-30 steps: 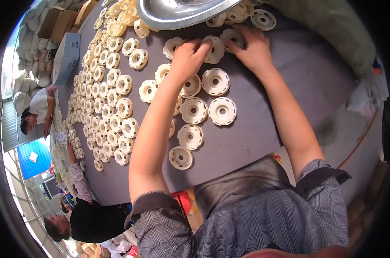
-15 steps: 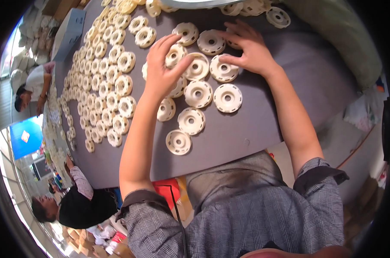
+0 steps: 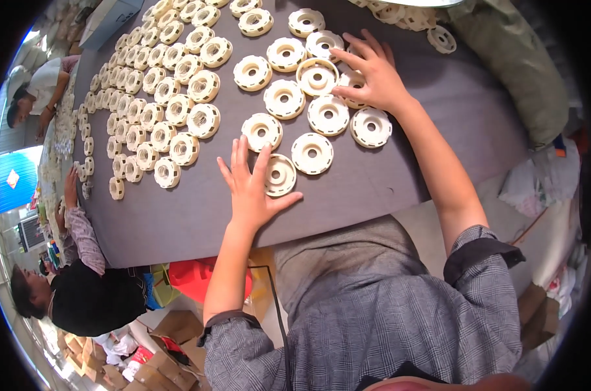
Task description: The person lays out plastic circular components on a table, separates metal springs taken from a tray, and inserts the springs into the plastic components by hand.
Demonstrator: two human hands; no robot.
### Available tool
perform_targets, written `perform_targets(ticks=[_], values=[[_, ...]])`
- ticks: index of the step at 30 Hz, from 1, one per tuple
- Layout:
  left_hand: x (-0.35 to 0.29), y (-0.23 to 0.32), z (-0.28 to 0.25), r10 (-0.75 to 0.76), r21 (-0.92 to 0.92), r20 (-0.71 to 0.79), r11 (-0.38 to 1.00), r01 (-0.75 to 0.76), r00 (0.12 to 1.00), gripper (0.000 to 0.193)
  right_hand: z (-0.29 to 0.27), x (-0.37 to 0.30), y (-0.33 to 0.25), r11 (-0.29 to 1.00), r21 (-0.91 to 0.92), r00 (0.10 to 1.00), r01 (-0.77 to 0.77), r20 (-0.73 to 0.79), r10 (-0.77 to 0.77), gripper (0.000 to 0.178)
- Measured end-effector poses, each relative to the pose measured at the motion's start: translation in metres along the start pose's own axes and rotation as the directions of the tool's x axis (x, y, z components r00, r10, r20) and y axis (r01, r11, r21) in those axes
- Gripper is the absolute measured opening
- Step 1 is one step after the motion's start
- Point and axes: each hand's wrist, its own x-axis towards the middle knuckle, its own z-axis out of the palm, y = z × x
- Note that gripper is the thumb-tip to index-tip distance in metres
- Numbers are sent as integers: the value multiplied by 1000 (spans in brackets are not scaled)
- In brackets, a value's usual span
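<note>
Several cream-coloured plastic discs with notched rims and a centre hole lie in a loose cluster on the grey table (image 3: 197,228). My left hand (image 3: 250,192) is open, its fingers spread beside the nearest disc (image 3: 280,176), which it seems to touch. My right hand (image 3: 373,75) is open too, fingers spread over the cluster's far right side, partly hiding a disc (image 3: 351,86) beneath it. Between the hands lie a dished disc (image 3: 317,77) with its hollow side up and a flatter disc (image 3: 328,115). Another disc (image 3: 371,127) sits just below my right hand.
Many similar cream rings (image 3: 178,109) spread across the table's left side. More parts are piled at the far edge, near a lone disc (image 3: 441,40). A green-grey sack (image 3: 517,72) stands at the right. Two people (image 3: 87,293) are at the left, along the table.
My left hand has drawn back toward me, from the cluster's upper left to its nearest disc. My right hand stays over the far right side. The whole view has shifted slightly.
</note>
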Motion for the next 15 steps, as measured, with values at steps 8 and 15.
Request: perform_targets(ticks=[8, 15], values=[[-5, -19, 1, 49, -219, -267, 970, -110, 962, 78, -27, 18, -27, 965, -68, 957, 255, 163, -241, 11], [-6, -19, 1, 97, -178, -299, 972, -155, 949, 71, -26, 44, -50, 993, -53, 884, 107, 463, -70, 6]])
